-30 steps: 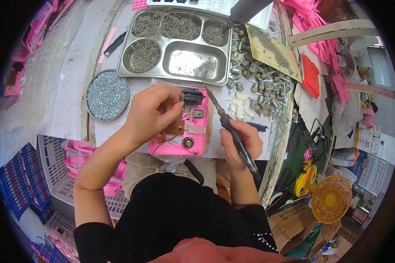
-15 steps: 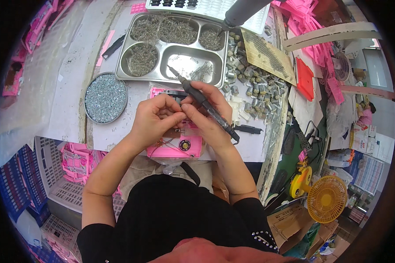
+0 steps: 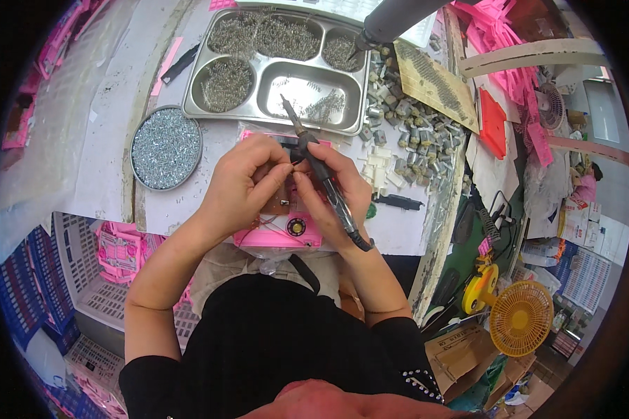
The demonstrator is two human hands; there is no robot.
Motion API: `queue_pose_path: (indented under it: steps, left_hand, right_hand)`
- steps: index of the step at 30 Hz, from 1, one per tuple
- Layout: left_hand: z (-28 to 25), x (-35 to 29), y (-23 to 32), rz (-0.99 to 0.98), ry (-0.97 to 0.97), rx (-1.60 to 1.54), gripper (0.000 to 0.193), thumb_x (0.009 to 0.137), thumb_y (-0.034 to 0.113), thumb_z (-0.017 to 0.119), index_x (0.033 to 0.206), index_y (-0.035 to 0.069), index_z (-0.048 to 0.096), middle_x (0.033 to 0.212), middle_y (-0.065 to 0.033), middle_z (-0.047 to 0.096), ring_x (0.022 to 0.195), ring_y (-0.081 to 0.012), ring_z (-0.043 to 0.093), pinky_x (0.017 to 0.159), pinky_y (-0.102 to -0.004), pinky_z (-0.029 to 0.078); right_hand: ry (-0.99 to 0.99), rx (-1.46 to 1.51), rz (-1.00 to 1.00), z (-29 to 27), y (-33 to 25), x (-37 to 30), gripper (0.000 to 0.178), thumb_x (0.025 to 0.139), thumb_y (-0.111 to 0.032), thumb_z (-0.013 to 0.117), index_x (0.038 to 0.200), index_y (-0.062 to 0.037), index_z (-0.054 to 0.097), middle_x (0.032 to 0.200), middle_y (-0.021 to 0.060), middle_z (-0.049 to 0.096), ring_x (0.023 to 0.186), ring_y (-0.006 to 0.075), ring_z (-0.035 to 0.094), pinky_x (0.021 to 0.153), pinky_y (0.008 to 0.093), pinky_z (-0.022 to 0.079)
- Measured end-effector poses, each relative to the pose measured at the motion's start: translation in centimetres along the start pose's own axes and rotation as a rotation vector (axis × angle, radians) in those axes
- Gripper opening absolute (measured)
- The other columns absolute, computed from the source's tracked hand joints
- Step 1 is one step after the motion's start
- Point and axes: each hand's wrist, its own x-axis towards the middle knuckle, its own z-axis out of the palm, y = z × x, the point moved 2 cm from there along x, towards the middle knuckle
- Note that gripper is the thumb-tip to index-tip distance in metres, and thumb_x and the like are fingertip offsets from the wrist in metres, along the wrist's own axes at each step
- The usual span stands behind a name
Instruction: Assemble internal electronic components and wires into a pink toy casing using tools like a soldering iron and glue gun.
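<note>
Below the metal tray lies a pink plastic housing (image 3: 314, 236), with thin wires, a brown board (image 3: 277, 207) and a round black part (image 3: 295, 227) in it. Over its upper part, the thumb and fingertips of my left hand (image 3: 237, 181) are pinched together. What they hold is too small to make out; it may be a wire. My right hand (image 3: 349, 185) has its fingertips closed right beside the left ones. A black soldering iron (image 3: 319, 166) is held in that right hand, its thin tip pointing up and away toward the tray. My fingers cover part of the housing.
A steel compartment tray (image 3: 258, 120) holds small metal springs. Left of it stands a round dish (image 3: 134, 157) of screws. Small motors (image 3: 419, 133) pile up at right, near white plastic parts (image 3: 377, 167). A grey tool (image 3: 391, 21) hangs above the tray. A crate (image 3: 84, 279) stands at lower left.
The soldering iron has turned more upright, and its tip has shifted slightly right. My fingertips stay pinched together over the housing. The whole view has shifted a little.
</note>
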Motion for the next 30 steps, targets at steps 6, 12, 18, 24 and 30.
queue_pose_path:
  steps: [6,12,18,24,30]
  left_hand:
    - [0.4,-0.3,-1.6,0.131,0.021,0.245,0.013,0.079,0.002,0.077,0.085,-0.002,0.067,0.104,-0.0120,0.055,0.093,-0.0254,0.059,0.079,-0.0323,0.049]
    - [0.8,-0.3,-1.7,0.156,0.041,0.305,0.013,0.078,0.002,0.077,0.085,-0.001,0.067,0.103,-0.0130,0.056,0.092,-0.0273,0.061,0.079,-0.0335,0.050]
    - [0.8,-0.4,-1.9,0.187,0.083,0.314,0.012,0.079,0.002,0.077,0.085,-0.001,0.066,0.102,-0.0130,0.056,0.091,-0.0275,0.061,0.078,-0.0344,0.050]
    - [0.9,-0.5,-1.9,0.189,0.091,0.301,0.013,0.079,0.002,0.077,0.086,-0.001,0.066,0.102,-0.0137,0.057,0.091,-0.0280,0.061,0.078,-0.0347,0.050]
    - [0.9,-0.3,-1.9,0.232,0.112,0.321,0.013,0.079,0.004,0.077,0.084,0.000,0.066,0.102,-0.0129,0.058,0.087,-0.0293,0.063,0.074,-0.0370,0.051]
  right_hand:
    - [-0.017,-0.158,-0.223,-4.7,0.0,-1.3,0.037,0.080,-0.001,0.083,0.114,-0.0011,0.070,0.077,0.0097,0.068,0.062,0.0182,0.063,0.056,0.0293,0.047]
    - [-0.077,-0.207,-0.248,-6.2,-1.6,-2.5,0.030,0.076,-0.003,0.083,0.103,-0.0007,0.069,0.066,0.0078,0.061,0.049,0.0192,0.053,0.046,0.0316,0.039]
    - [-0.168,-0.231,-0.348,-6.2,-1.5,-2.7,0.027,0.081,-0.005,0.079,0.104,0.0002,0.066,0.064,0.0080,0.059,0.049,0.0186,0.052,0.047,0.0304,0.039]
    - [-0.177,-0.247,-0.378,-5.8,-1.3,-2.6,0.027,0.080,-0.005,0.079,0.103,0.0003,0.067,0.063,0.0075,0.059,0.048,0.0184,0.051,0.045,0.0307,0.038]
    - [-0.176,-0.240,-0.395,-5.6,-1.2,-2.5,0.027,0.078,-0.003,0.079,0.102,0.0006,0.067,0.063,0.0078,0.059,0.047,0.0183,0.050,0.045,0.0307,0.037]
